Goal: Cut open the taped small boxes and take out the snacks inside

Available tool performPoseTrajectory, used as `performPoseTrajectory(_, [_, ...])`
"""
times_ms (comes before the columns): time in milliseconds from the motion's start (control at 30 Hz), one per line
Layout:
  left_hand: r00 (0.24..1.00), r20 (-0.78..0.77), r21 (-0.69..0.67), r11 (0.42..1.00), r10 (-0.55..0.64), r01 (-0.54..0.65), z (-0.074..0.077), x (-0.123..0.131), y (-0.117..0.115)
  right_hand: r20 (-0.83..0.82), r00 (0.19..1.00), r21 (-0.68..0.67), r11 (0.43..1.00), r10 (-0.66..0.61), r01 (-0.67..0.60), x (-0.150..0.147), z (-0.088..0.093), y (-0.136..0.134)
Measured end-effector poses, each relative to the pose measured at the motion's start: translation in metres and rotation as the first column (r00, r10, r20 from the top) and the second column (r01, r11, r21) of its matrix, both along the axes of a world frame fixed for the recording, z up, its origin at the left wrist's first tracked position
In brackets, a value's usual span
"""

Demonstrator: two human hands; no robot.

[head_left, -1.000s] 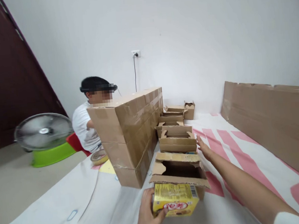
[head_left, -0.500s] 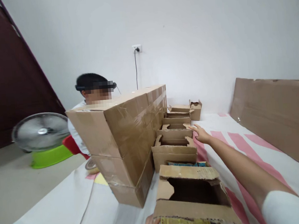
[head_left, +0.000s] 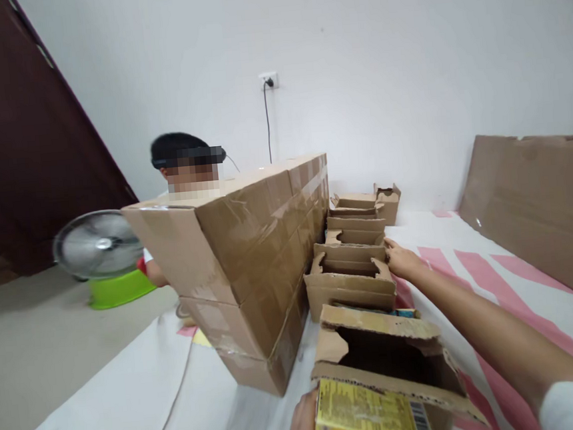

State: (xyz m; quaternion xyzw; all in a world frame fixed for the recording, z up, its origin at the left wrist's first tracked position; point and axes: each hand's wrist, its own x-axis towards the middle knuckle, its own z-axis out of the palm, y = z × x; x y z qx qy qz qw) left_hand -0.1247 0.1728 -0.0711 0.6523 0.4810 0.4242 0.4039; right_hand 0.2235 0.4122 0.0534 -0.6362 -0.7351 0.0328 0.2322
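My left hand (head_left: 302,424), at the bottom edge, is closed on the left end of a yellow printed box (head_left: 366,409) with a barcode. Its fingertips are hidden. The yellow box lies against the near side of an open cardboard box (head_left: 339,354) with torn flaps. Farther forward, my right hand (head_left: 403,258) has its fingers closed at the right edge of a second open cardboard box (head_left: 351,293). Part of those fingers is hidden by the box. Between these two cartons a blue printed packet (head_left: 406,313) peeks out.
Taped cardboard boxes (head_left: 249,245) form a tall stack on the left. More open cartons (head_left: 354,201) line up toward the wall. A person (head_left: 185,147) sits behind the stack. A large cardboard sheet (head_left: 542,213) leans at right. A fan (head_left: 101,244) stands on the floor.
My right hand has drawn its spread fingers in against the carton's right edge. The yellow box and my left hand have come up further into view. The camera has turned slightly left.
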Motion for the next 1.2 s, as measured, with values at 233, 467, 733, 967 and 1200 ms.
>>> performPoseTrajectory(233, [0.981, 0.168, -0.068, 0.991, -0.101, 0.114, 0.040, 0.008, 0.019, -0.069, 0.994, -0.011, 0.997, -0.080, 0.080, -0.002, 0.001, 0.013])
performPoseTrajectory(467, [0.956, 0.256, -0.127, 0.976, -0.140, 0.177, 0.034, 0.012, 0.036, -0.162, 0.979, -0.056, 0.991, -0.125, 0.118, 0.001, -0.009, 0.007])
performPoseTrajectory(733, [0.967, 0.224, -0.069, 0.988, -0.119, 0.138, 0.012, 0.006, 0.036, -0.143, 0.989, -0.177, 0.984, -0.034, 0.008, 0.018, -0.033, -0.067])
performPoseTrajectory(967, [0.977, 0.203, -0.066, 0.995, -0.064, 0.079, 0.021, 0.010, 0.030, -0.179, 0.981, -0.298, 0.954, -0.081, 0.024, 0.038, -0.046, -0.152])
performPoseTrajectory(1200, [0.994, 0.100, -0.031, 0.999, 0.047, -0.044, 0.030, 0.018, 0.022, -0.258, 0.961, -0.399, 0.917, -0.102, -0.010, 0.040, -0.047, -0.254])
